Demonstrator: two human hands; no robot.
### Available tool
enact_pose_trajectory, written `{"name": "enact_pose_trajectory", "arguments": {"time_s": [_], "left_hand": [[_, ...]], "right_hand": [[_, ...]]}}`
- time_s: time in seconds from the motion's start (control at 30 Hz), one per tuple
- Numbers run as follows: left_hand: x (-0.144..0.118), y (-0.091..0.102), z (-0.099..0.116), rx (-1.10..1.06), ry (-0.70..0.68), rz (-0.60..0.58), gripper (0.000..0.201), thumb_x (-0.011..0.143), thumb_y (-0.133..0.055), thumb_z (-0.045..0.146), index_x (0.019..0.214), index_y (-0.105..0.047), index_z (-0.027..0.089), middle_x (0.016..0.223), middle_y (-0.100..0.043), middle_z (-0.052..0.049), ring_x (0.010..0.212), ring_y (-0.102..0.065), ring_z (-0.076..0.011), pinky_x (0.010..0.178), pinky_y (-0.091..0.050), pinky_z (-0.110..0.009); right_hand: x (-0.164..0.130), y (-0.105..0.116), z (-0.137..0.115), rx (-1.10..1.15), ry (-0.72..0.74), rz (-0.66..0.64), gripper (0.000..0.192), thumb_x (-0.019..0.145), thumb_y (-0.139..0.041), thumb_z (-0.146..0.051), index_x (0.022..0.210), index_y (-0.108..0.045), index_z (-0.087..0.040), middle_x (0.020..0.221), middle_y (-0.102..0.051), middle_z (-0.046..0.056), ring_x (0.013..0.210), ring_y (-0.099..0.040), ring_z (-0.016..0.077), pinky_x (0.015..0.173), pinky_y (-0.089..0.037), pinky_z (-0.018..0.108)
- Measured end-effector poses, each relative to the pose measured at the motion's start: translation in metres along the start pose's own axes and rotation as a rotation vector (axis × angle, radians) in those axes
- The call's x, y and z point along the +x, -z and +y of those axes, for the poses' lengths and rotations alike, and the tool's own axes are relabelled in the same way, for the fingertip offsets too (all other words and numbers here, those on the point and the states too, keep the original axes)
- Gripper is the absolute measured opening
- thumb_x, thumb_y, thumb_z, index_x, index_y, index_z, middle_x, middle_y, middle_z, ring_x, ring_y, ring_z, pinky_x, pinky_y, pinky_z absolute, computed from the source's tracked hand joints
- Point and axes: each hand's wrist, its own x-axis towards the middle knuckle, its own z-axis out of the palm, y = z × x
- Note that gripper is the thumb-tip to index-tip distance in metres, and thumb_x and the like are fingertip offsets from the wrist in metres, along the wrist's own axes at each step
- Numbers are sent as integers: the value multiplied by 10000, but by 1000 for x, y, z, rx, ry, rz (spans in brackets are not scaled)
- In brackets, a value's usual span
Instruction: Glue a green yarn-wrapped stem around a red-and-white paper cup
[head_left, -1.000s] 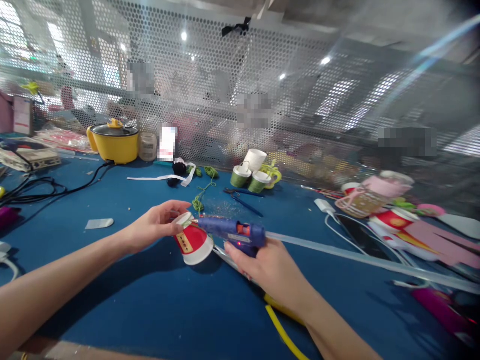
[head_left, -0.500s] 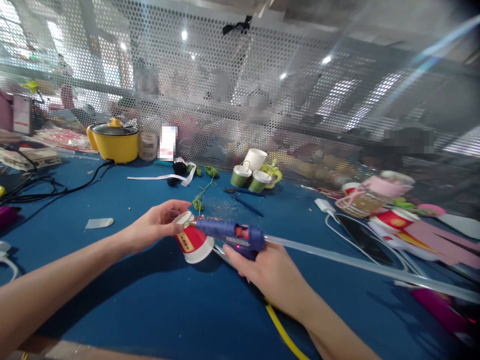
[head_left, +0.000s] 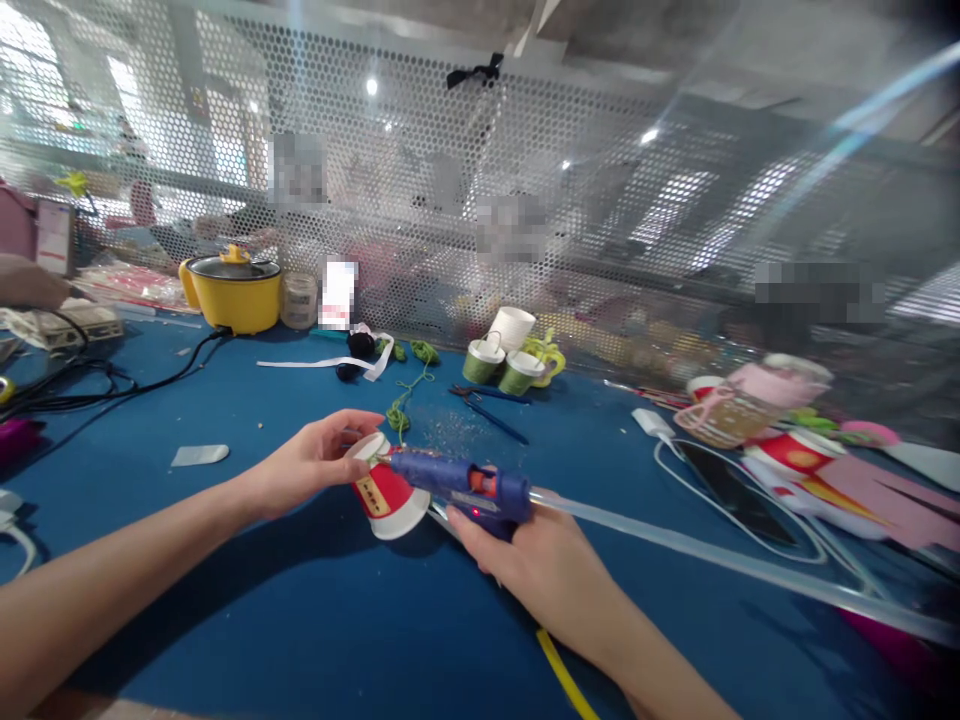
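Red paper cup [head_left: 386,497] sits upside down and tilted on the blue table [head_left: 300,620], directly between the two hands, near the table's middle. Left hand [head_left: 319,460] is on the cup's left side, fingers curled around the white base end, thumb on top; it's pinching the cup, not spread. Right hand [head_left: 525,555] is closed around the grip of the blue glue gun [head_left: 461,480]; nozzle points left and touches the cup's upper edge by the base. Clear glue stick [head_left: 675,545] runs out of the gun's back toward the right.

Room: open blue surface in front of and left of the cup, toward the near edge. A yellow cable [head_left: 566,680] lies under the right forearm. Behind the cup: green string [head_left: 401,410], blue scissors [head_left: 487,405], green-wrapped cups [head_left: 499,365], all apart from it. Mesh screen [head_left: 525,200] closes the far edge. Yellow pot [head_left: 232,295] far left, white cable [head_left: 720,500] and cup clutter to the right.
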Motion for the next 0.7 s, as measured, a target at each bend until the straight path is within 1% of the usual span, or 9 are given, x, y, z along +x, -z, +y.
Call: {"name": "enact_pose_trajectory", "arguments": {"time_s": [0.1,0.3,0.5,0.7], "left_hand": [[0,0,0,-2,-5,-7,448,689,-621,207,1102,-448,196,1049,-557,-67,959,-531,-187,853,-377,-361],[1,0,-1,-19,-18,-20,446,694,-615,188,1104,-441,196,1049,-548,-63,968,-521,-179,856,-373,-348],[2,1,-2,-23,-9,-32,456,688,-626,211,1104,-440,196,1025,-556,-61,944,-532,-182,845,-377,-355],[2,1,-3,-21,-14,-32,474,682,-636,228,1113,-441,196,1045,-551,-68,963,-524,-193,856,-374,-361]], "right_hand": [[2,0,-2,20,-6,-16,131,721,-487,-222,641,-591,-210,558,-596,12,517,-544,157,522,-438,261],[0,-3,1,12,-14,15,115,713,-511,-262,657,-596,-208,576,-613,21,604,-582,193,540,-445,269],[2,-2,5,36,-2,15,153,731,-474,-226,695,-619,-195,609,-634,24,563,-577,166,555,-458,257],[1,-3,2,35,20,37,165,726,-469,-210,681,-627,-191,596,-634,14,549,-575,152,556,-465,239]]}}
